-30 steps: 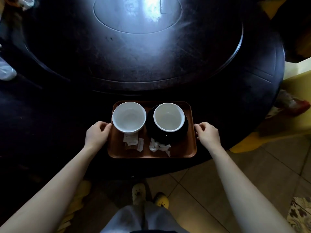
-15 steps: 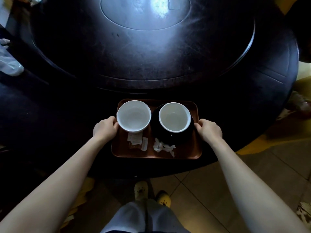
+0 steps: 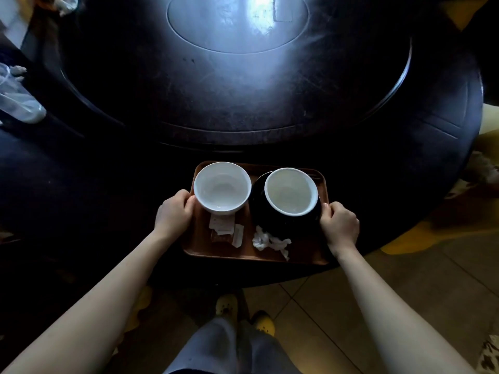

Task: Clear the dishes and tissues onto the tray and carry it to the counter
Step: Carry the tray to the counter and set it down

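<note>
A brown tray sits at the near edge of the dark round table. On it stand a white bowl at the left and a second white bowl resting on a black plate at the right. Torn paper scraps and a crumpled white tissue lie in the tray's near half. My left hand grips the tray's left rim. My right hand grips the right rim.
A raised dark turntable fills the table's middle. A clear plastic cup lies at the far left. Tiled floor and my yellow slippers show below the table edge. Something yellow lies on the floor at the right.
Both hands closed in from beside the tray and took hold of its two side rims. The camera drew closer over the table.
</note>
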Demonstrator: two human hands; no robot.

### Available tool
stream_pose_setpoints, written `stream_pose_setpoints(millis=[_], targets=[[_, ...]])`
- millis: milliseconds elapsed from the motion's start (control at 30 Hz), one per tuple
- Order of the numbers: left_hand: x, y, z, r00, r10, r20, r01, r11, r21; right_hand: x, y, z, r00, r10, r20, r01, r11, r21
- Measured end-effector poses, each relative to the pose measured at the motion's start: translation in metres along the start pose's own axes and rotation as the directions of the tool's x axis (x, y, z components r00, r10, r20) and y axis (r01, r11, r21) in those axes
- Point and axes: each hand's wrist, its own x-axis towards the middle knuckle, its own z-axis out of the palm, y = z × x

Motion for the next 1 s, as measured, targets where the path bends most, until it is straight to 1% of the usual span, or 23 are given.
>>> stream_pose_setpoints(millis=[167,267,367,500,600,700,833,933,1000], targets=[[-0.003,0.008,0.004,0.999,-0.029,0.016,0.031,0.991,-0.132,-0.004,0.009,-0.003,1.0,-0.003,-0.025,0.005,0.994,0.112],[-0.007,0.02,0.004,0.999,-0.033,-0.007,0.03,0.975,-0.218,-0.004,0.009,-0.013,1.0,0.011,-0.019,-0.006,0.972,0.234],[-0.01,0.035,-0.001,0.999,-0.005,-0.046,-0.008,0.96,-0.279,-0.001,0.015,-0.025,0.999,0.03,0.013,-0.033,0.929,0.367],[-0.009,0.052,-0.011,0.997,0.023,-0.072,-0.046,0.938,-0.343,0.006,0.014,-0.052,0.992,0.066,0.11,-0.116,0.827,0.55],[-0.009,0.071,-0.019,0.996,0.054,-0.069,-0.079,0.903,-0.423,0.01,0.007,-0.077,0.98,0.023,0.196,-0.154,0.706,0.691],[-0.007,0.091,-0.03,0.993,0.096,-0.068,-0.116,0.87,-0.479,0.01,0.004,-0.103,0.975,-0.011,0.223,-0.17,0.612,0.772],[0.001,0.117,-0.042,0.987,0.159,-0.031,-0.15,0.828,-0.54,0.014,0.007,-0.132,0.985,0.007,0.174,-0.147,0.569,0.809],[0.008,0.137,-0.049,0.978,0.208,0.003,-0.168,0.799,-0.577,0.015,0.012,-0.149,0.993,0.069,0.095,-0.117,0.587,0.801],[0.014,0.151,-0.052,0.966,0.256,0.024,-0.197,0.798,-0.57,0.013,0.014,-0.16,0.991,0.132,0.039,-0.111,0.608,0.786]])
